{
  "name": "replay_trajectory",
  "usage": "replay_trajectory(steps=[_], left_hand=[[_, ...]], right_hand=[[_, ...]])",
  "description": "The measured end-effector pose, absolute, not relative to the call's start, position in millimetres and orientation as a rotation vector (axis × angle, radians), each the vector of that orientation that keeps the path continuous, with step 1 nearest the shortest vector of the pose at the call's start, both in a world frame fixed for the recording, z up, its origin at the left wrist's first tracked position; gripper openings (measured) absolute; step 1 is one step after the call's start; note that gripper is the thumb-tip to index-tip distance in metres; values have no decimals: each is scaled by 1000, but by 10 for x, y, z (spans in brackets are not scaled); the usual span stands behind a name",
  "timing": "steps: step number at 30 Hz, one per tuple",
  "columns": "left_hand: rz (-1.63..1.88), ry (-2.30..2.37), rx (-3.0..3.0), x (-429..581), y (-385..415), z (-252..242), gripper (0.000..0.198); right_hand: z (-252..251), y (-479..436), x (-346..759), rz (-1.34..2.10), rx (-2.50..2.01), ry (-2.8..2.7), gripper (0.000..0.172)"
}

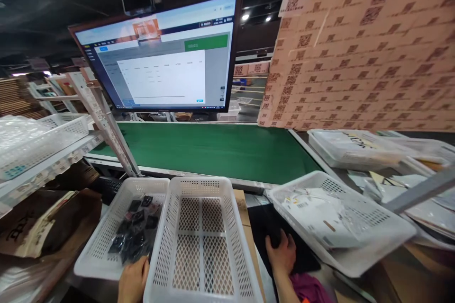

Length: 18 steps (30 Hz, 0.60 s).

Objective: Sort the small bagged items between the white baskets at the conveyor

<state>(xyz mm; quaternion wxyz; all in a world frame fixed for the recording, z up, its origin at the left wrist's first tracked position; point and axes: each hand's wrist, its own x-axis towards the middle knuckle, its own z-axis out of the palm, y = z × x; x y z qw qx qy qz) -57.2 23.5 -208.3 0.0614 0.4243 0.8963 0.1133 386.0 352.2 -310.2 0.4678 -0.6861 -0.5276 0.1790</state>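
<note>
My left hand point(133, 280) is closed at the front of the left white basket point(95, 265), beside the middle basket's wall. What its fingers hold, if anything, is hidden. Several small black items in clear plastic bags point(137, 236) lie in that left basket, just beyond my fingers. The middle white basket point(161, 265) stands between my hands with nothing in it. On a black mouse pad point(261, 220), my right hand point(283, 252) rests with thumb and fingers curved round a dark computer mouse, which is almost wholly hidden under it.
A monitor point(163, 75) showing a white pop-up window hangs above a green conveyor belt point(213, 149). At right, a tilted white basket point(377, 251) holds papers and plastic bags. A large board covered with printed codes point(362, 57) stands behind it. Shelving with a basket point(42, 149) is at left.
</note>
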Motion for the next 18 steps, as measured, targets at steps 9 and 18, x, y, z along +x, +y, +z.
replay_trajectory(steps=[9,18], left_hand=[[-53,2775,1246,-666,234,-1903,42],[79,2819,1270,-674,191,-2023,42]], right_hand=[[-2948,2650,3855,805,-1732,-1298,58],[-2903,1741,3701,1055,-1853,-1253,28]])
